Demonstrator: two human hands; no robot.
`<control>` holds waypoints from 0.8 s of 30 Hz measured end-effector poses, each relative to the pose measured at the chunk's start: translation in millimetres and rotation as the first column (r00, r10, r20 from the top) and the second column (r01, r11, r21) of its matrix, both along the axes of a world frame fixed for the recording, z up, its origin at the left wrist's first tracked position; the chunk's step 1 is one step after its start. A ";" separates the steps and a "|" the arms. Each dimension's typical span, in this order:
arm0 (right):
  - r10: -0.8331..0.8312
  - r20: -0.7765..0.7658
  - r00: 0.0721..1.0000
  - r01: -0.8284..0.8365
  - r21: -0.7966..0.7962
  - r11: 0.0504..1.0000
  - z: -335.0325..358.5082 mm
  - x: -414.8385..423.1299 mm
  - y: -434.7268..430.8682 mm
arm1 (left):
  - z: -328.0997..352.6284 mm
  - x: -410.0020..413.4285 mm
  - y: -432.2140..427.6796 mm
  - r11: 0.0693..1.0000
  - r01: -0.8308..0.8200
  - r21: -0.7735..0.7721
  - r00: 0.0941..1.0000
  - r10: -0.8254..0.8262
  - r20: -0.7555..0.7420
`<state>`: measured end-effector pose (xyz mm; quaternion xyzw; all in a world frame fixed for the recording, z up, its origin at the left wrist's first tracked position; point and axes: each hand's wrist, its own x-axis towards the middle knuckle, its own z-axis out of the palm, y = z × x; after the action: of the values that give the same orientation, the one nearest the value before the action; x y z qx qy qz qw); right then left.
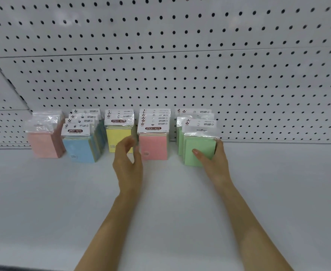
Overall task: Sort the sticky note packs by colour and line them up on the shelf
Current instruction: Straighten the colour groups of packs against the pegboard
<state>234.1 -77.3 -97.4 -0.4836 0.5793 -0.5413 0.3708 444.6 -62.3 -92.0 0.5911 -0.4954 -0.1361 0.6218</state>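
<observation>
At centre right of frame, clasping front green sticky note pack (199, 151) with right grip (215, 165); holding nothing in slack left grip (128, 161).

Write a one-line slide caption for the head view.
Right hand grips the front green pack while the left hand reaches between the yellow row and neighbouring pink row on the shelf.

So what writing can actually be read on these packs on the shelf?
"STICKY NOTE": header of the front blue pack, partly under glare.
"STICKY NOTE": header of the front yellow pack.
"STICKY NOTE": header of the front pink pack right of it.
Too small or blurred: header of the front green pack, and all the smaller print.
</observation>
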 end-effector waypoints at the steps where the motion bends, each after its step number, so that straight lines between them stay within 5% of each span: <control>1: 0.014 0.011 1.000 -0.014 0.002 1.000 0.1 -1.1 -0.2 | 3.0 -6.8 8.4 0.999 0.001 -0.046 1.000 0.000 0.012; 3: 0.038 0.044 0.998 -0.038 0.006 0.999 -0.6 -4.8 -1.2 | 7.6 -28.6 22.6 0.982 0.182 -0.046 0.983 -0.180 0.037; 7: 0.097 0.137 0.986 -0.098 0.002 0.995 -0.6 -15.9 -3.3 | 15.6 -83.8 28.0 0.813 0.529 0.242 0.843 -0.537 -0.037; 9: 0.139 0.166 0.976 -0.140 -0.005 0.990 0.3 -21.7 -3.5 | 22.5 -98.2 18.5 0.778 0.569 0.265 0.821 -0.526 -0.219; 14: 0.219 0.204 0.954 -0.224 0.003 0.975 -0.7 -33.2 -4.9 | 10.4 -103.8 -18.0 0.820 0.500 0.280 0.851 -0.404 -0.336; 24: 0.237 0.165 0.957 -0.249 0.056 0.967 3.8 -30.4 0.5 | 15.1 -120.4 -32.6 0.865 0.438 0.244 0.856 -0.318 -0.407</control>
<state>203.7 -76.9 -93.6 -0.4927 0.5045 -0.5056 0.4971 324.2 -94.9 -76.9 0.5412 -0.4535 -0.4416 0.5536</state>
